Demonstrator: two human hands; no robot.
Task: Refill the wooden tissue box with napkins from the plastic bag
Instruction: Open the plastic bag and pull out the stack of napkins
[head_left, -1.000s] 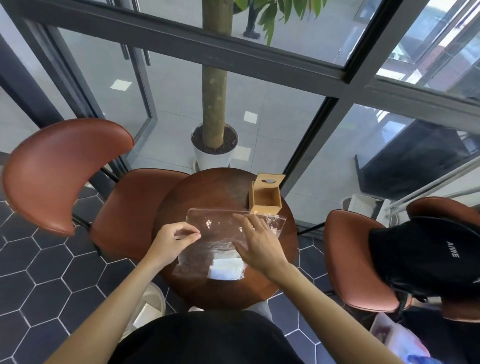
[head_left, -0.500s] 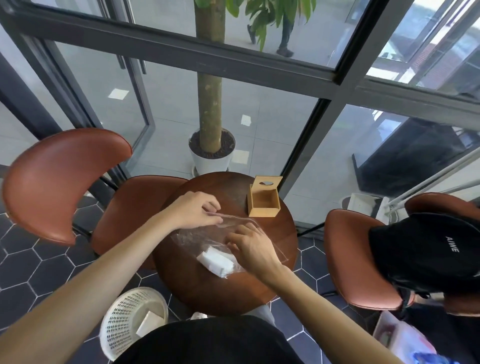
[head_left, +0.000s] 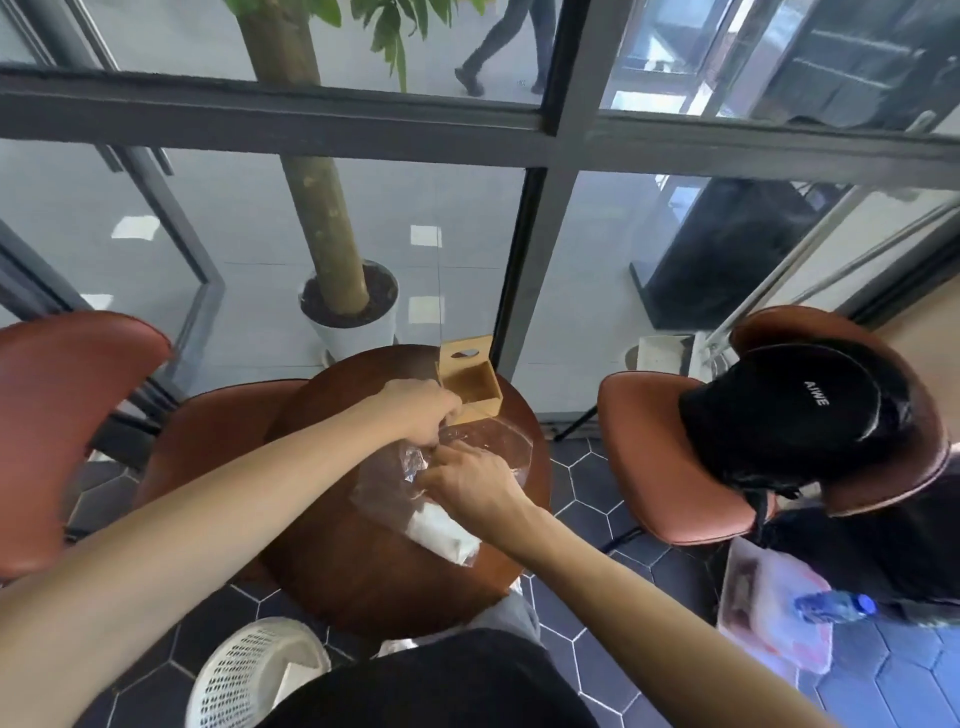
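**A:** Where does everything sit?

**B:** The plastic bag (head_left: 447, 483) lies flat on the round counter (head_left: 363, 571), its mouth toward the far side. The napkins (head_left: 441, 530) are bunched in the near, closed end. The wooden tissue box (head_left: 470, 384) stands at the far edge of the counter, just beyond the bag's mouth, with its lid tipped up behind it and the inside showing no napkins.

**A:** And the hands?

**B:** The left hand (head_left: 421, 410) is closed in a pinch on the film at the bag's mouth, just beside the box. The right hand (head_left: 470, 486) rests on the bag with its fingers curled narrow at the same edge; whether it grips the film or only presses it, I cannot tell.

**A:** So the step is opening the bag?

**B:** That is my reading. To do it well, each hand should take one layer of film and pull apart gently, keeping the bag low on the counter so the stack does not slide out the wrong way. Thin film clings and tears easily.

**A:** Any room to worry about?

**B:** The counter is small. The box stands close to the far rim, so a push from the left hand could nudge it off. The napkin end lies near the right rim too. The open room is the bare wood near the body; drawing the bag that way looks safest.
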